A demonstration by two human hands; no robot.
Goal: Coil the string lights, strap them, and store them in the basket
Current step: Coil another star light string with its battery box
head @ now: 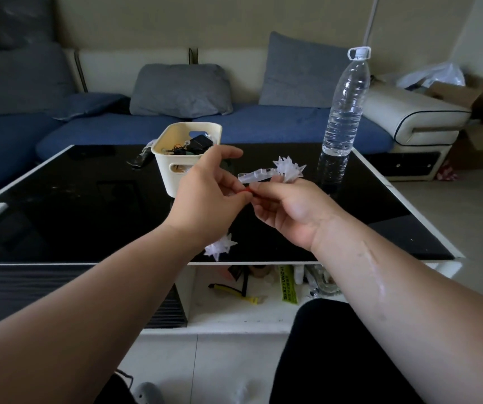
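My right hand (288,212) holds the string lights (288,172), a bunch of white spiky star bulbs with a clear plastic battery case (256,175) sticking out to the left. My left hand (205,193) pinches a thin red strap (247,189) right beside the right hand's fingers. One spiky star bulb (219,247) hangs below my left wrist, near the table's front edge. The cream plastic basket (165,167) stands just behind my left hand, with dark cables and small items inside.
A tall clear water bottle (343,112) stands on the black glass table (74,205) to the right of my hands. A blue sofa with grey cushions runs behind. Under the table's front edge an open shelf (243,307) holds small clutter.
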